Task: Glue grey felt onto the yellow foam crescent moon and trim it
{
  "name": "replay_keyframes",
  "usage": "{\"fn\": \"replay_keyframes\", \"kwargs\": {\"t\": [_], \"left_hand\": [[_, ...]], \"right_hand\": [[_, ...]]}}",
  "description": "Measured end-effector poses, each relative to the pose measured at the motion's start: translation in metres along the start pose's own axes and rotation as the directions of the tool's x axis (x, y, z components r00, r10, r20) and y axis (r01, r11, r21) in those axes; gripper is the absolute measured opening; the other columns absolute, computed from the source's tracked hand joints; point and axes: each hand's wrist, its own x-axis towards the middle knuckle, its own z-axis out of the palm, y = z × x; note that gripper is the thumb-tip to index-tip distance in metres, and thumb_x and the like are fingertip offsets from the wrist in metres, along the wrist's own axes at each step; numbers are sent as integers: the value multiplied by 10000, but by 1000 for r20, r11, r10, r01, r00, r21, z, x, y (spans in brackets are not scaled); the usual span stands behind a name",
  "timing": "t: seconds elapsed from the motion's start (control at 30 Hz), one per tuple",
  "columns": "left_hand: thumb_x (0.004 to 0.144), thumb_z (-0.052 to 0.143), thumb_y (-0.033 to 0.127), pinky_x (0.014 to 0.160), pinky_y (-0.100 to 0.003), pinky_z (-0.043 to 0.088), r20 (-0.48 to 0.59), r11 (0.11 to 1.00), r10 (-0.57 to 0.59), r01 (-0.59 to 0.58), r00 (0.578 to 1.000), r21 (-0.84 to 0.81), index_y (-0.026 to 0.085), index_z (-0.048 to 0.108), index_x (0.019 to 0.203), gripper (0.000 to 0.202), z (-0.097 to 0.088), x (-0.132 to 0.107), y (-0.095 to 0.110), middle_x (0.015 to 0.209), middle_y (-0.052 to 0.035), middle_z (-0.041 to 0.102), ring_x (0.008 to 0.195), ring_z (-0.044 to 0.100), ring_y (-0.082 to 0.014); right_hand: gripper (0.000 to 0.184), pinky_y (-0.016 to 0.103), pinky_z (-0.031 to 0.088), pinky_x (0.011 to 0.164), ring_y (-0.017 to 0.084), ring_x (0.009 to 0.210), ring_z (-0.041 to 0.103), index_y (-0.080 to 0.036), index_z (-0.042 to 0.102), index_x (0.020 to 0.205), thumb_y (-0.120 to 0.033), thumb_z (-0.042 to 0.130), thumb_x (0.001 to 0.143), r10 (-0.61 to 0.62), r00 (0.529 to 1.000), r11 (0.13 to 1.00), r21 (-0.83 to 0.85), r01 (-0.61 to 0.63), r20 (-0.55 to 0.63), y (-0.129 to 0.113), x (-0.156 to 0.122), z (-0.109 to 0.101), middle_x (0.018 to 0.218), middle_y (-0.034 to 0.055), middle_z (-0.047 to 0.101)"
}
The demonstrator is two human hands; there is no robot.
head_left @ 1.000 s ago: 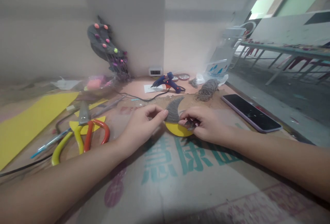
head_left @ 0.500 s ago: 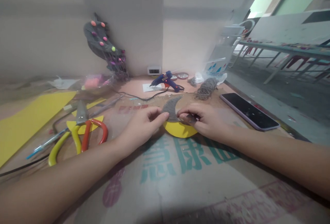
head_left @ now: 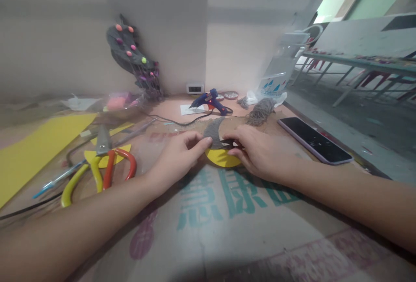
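Observation:
A yellow crescent (head_left: 224,159), its upper part wrapped in grey yarn (head_left: 212,134), is held just above the cardboard. My left hand (head_left: 182,154) pinches its left edge between thumb and fingers. In my right hand (head_left: 260,150) is a small pair of dark thread snips (head_left: 229,144), blades apart and pointing left at the wrapped part. The fingers partly cover the snips' handles. Beyond the right hand lies a loose bundle of grey yarn (head_left: 261,111).
Scissors with red and yellow handles (head_left: 110,169), a pen (head_left: 60,180) and a yellow sheet (head_left: 42,152) lie left. A blue glue gun (head_left: 209,100) and its cord are at the back, a phone (head_left: 313,139) at right. A grey decorated moon (head_left: 125,50) stands against the wall.
My right hand has turned and opened out, so the snips' blades now show against the wrapped crescent. My left hand keeps its pinch, almost unmoved.

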Motion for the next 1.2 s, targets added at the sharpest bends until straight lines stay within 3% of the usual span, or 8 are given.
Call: {"fn": "replay_keyframes", "kwargs": {"t": [0.53, 0.93, 1.2], "left_hand": [[875, 548, 457, 478, -225, 337, 15, 1000, 1, -2, 1000, 24, 187, 535, 700, 322, 1, 0, 1, 575, 41, 539, 486, 457, -99], [874, 550, 468, 467, -209, 333, 29, 1000, 8, -9, 1000, 22, 181, 536, 694, 339, 0, 0, -1, 580, 36, 536, 501, 456, -94], [868, 552, 476, 449, -202, 336, 58, 999, -47, 49, 997, -22, 182, 531, 717, 331, 1, -1, 0, 562, 43, 528, 473, 451, -91]], "right_hand": [[206, 328, 428, 716, 231, 841, 618, -145, 615, 1062, -225, 455, 960, -4, 995, 990, -139, 17, 96, 0, 2, 1, 886, 87, 683], [213, 315, 431, 705, 216, 822, 614, -132, 635, 1042, -201, 449, 962, -20, 997, 993, -119, 29, 78, -1, 3, 0, 860, 86, 680], [225, 307, 452, 692, 205, 796, 626, -125, 645, 1016, -208, 442, 967, -47, 997, 992, -116, 52, 53, 0, 2, -1, 826, 79, 685]]}}
